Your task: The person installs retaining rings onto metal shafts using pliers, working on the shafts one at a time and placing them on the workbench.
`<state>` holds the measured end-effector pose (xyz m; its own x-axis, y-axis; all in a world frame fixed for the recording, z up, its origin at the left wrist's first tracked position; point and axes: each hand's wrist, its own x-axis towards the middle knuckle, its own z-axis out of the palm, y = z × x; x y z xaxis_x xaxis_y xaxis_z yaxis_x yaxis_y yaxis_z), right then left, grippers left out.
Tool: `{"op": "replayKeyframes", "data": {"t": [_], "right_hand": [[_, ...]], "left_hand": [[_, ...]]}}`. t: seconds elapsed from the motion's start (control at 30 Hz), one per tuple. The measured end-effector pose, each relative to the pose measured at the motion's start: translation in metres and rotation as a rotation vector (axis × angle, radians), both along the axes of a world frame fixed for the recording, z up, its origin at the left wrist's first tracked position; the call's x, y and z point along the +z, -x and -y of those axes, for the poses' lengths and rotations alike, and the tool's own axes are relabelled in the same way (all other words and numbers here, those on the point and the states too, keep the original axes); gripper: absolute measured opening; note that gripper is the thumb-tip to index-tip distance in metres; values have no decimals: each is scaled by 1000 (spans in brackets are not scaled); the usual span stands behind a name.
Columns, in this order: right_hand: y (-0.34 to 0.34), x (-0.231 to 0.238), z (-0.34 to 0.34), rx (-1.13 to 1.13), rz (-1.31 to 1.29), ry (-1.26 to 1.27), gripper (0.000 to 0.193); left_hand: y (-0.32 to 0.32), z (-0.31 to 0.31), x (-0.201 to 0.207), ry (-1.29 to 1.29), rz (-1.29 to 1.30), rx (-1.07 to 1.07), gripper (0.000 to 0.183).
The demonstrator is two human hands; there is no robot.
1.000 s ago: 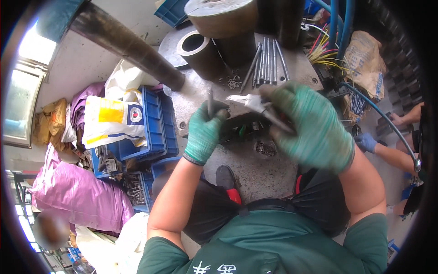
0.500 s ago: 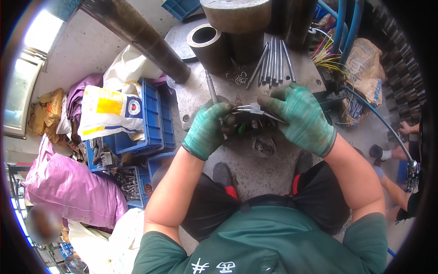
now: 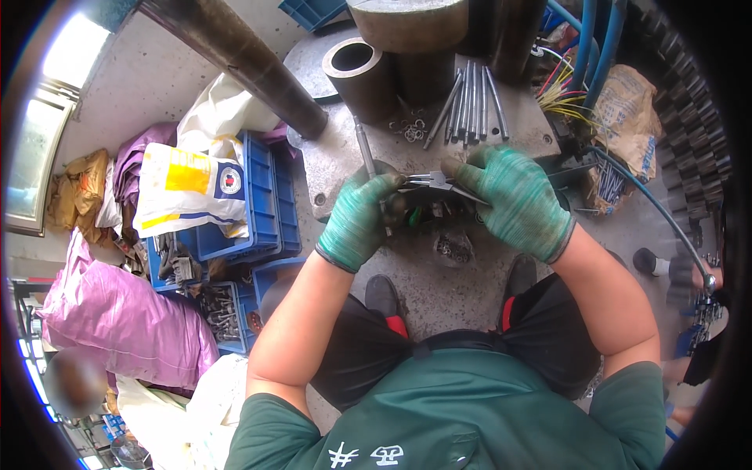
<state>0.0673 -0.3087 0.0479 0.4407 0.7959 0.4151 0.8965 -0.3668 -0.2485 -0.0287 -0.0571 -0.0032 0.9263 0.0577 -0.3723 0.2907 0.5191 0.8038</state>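
My left hand [image 3: 352, 223], in a green knit glove, is closed around a slim steel rod [image 3: 363, 145] whose far end sticks up past the thumb. In my right hand [image 3: 523, 202], gloved likewise, is a pair of pliers [image 3: 435, 180]. Their narrow jaws point left and reach my left thumb and fingertips; whether they grip a small part there is too fine to tell. Beyond my hands, small metal rings [image 3: 410, 131] lie loose on a steel plate [image 3: 325, 164]. Several similar steel rods [image 3: 473, 106] lie side by side to the right of the rings.
A thick hollow cylinder [image 3: 350, 74] and a heavy round block [image 3: 409, 27] stand at the back. Blue crates [image 3: 262, 196] and a pink sack [image 3: 129, 317] are at the left. To the right are blue hoses [image 3: 587, 47], a torn paper bag [image 3: 627, 117] and another person's arm [image 3: 709, 278].
Pliers and right hand have shifted slightly left and away from me. The rod in my left hand has barely moved. At the far right, the other person's hand and arm have changed position.
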Motion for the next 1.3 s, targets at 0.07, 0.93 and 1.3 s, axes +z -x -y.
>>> {"op": "replayKeyframes", "data": {"t": [0.07, 0.93, 1.3], "right_hand": [[-1, 1, 4, -62, -162, 104, 44], [-29, 39, 27, -51, -796, 145, 58], [-21, 28, 17, 120, -817, 231, 58]], "left_hand": [[-1, 13, 15, -163, 51, 50, 20], [7, 9, 25, -785, 290, -46, 37], [8, 12, 35, -454, 130, -235, 42]]}}
